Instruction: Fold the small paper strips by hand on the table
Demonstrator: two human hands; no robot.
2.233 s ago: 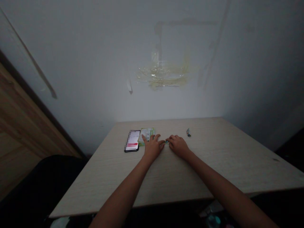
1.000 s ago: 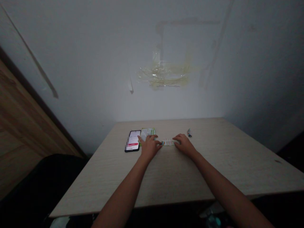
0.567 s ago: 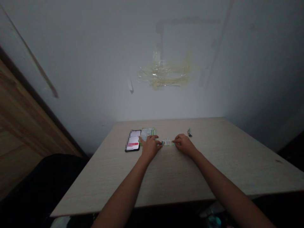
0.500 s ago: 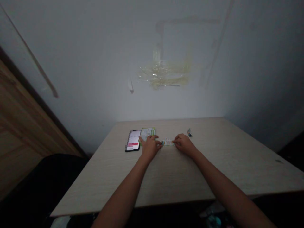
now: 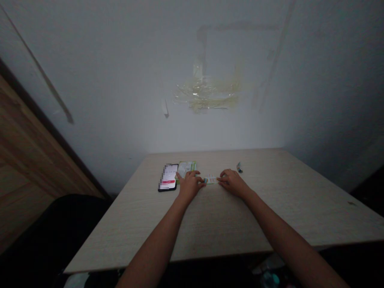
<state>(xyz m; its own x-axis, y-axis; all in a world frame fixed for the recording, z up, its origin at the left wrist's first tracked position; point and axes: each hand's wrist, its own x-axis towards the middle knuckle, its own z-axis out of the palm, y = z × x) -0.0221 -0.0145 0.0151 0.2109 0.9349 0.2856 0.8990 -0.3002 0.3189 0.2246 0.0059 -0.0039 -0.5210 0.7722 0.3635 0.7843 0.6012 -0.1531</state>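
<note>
We see the printed paper strip (image 5: pixel 211 179) opened out flat-looking between the 2 hands, low over the wooden tabletop (image 5: pixel 216 220); about 2 seconds ago those hands were nearly together, with only a small bundled scrap showing between them. That means its printed face is now exposed, so we judge the unfolding to be largely done. Since 1 second ago, the right hand (image 5: pixel 232 182) has edged slightly inward, leaving a shorter stretch visible. It pinches the right end between thumb and finger, while the left hand (image 5: pixel 189 185) pinches the left end, its other fingers spread across the near corner of the green-and-white packet (image 5: pixel 186 167); whether they touch it we cannot tell. The smartphone (image 5: pixel 168 177) beside that packet and the crumpled wrapper (image 5: pixel 239 167) beyond the right hand stay put.
</note>
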